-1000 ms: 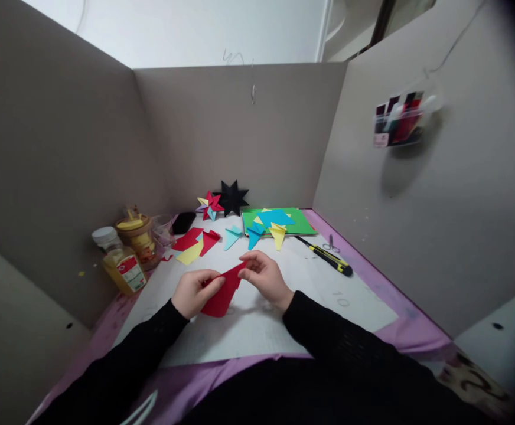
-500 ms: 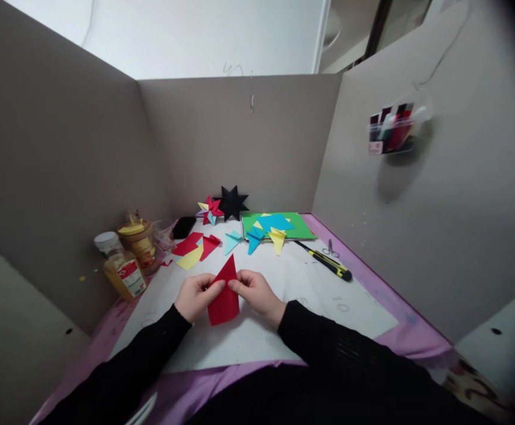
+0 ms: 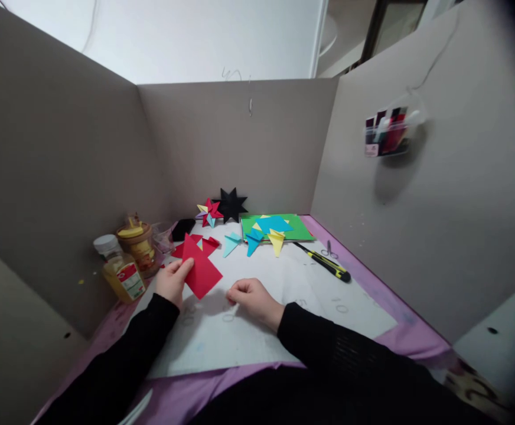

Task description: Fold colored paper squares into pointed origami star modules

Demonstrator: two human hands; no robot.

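Observation:
My left hand [image 3: 171, 282] pinches a red sheet of paper [image 3: 201, 275] by its left side, holding it tilted above the white board. The sheet has a pointed top and a squared lower end. To its right, my right hand [image 3: 249, 295] is off the paper, with fingers curled together and nothing seen in them. Beyond the hands lie folded paper pieces: a light blue one [image 3: 231, 243], a blue one [image 3: 254, 241] and a yellow one [image 3: 276, 242]. A red folded piece [image 3: 210, 245] is partly hidden behind the held sheet.
A black paper star [image 3: 231, 205] and a multicoloured star [image 3: 209, 212] stand at the back. Green paper [image 3: 300, 228] bears blue sheets. At right lie a utility knife [image 3: 328, 265] and scissors [image 3: 329, 251]; at left, a glue bottle [image 3: 124, 274], a pot [image 3: 137, 245] and a black phone-like object [image 3: 183, 229].
My right hand has let go of the red paper. The left hand has carried the paper left and turned it, so more of its face shows.

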